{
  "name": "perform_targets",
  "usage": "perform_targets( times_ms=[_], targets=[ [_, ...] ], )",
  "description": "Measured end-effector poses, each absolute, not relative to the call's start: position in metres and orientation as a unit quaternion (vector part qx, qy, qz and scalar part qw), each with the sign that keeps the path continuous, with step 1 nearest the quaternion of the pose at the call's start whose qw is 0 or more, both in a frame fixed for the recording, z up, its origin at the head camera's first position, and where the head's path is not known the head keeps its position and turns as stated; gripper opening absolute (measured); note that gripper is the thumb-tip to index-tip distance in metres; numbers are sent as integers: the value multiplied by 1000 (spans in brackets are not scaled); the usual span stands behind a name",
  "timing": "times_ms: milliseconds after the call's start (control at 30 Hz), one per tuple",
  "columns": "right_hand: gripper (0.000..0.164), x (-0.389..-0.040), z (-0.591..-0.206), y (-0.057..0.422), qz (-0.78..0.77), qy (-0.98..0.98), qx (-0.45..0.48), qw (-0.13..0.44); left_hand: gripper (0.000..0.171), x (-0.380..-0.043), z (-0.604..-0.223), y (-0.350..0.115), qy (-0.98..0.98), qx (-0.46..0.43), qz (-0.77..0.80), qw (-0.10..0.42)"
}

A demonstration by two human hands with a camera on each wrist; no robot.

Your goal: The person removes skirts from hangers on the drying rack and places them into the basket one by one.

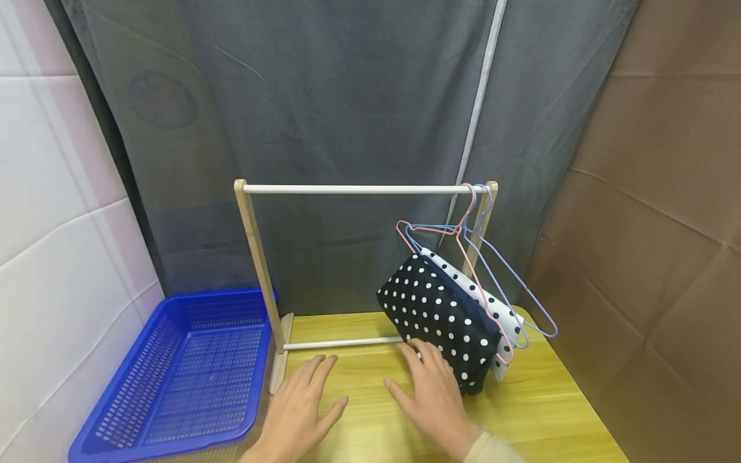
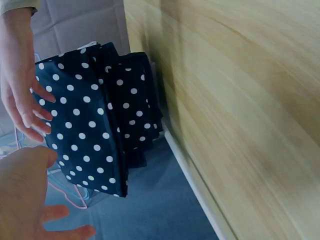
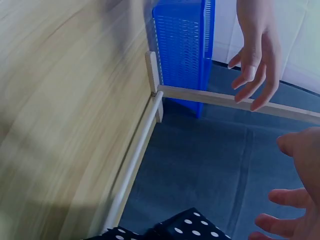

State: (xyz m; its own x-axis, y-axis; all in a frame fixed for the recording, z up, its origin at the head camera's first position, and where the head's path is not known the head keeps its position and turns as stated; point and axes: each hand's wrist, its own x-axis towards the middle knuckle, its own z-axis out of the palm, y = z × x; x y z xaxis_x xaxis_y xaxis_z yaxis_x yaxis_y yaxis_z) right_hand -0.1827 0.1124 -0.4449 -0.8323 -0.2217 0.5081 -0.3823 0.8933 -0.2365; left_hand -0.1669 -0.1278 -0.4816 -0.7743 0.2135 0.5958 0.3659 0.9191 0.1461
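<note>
My left hand [image 1: 300, 405] hovers above the table left of centre, fingers spread and holding nothing. To its right, my right hand [image 1: 434, 399] has relaxed, parted fingers, and its fingertips overlap the lower edge of a black cloth with white polka dots [image 1: 440, 315]. This cloth hangs folded and slanted from a pink hanger [image 1: 466, 257]. Behind it, a white cloth with black dots [image 1: 454, 273] hangs among blue hangers [image 1: 535, 296]. In the left wrist view, the dotted black cloth [image 2: 80, 120] fills the space beyond both hands. The right wrist view shows my right hand [image 3: 300, 185] gripping nothing.
A wooden rack with a white top rail [image 1: 353, 190] stands on the yellow wood-grain table [image 1: 538, 411]; the hangers crowd its right end. A blue plastic basket [image 1: 199, 379] lies at the left. Grey curtain [image 1: 347, 96] hangs behind, with brown sheeting [image 1: 654, 257] at the right.
</note>
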Motion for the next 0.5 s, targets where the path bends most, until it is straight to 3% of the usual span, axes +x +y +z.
perform_targets(
  times_ms=[500],
  targets=[
    [58,-186,-417,125,187,-933,165,260,63,-172,-463,-114,-932,-164,-137,293]
  ],
)
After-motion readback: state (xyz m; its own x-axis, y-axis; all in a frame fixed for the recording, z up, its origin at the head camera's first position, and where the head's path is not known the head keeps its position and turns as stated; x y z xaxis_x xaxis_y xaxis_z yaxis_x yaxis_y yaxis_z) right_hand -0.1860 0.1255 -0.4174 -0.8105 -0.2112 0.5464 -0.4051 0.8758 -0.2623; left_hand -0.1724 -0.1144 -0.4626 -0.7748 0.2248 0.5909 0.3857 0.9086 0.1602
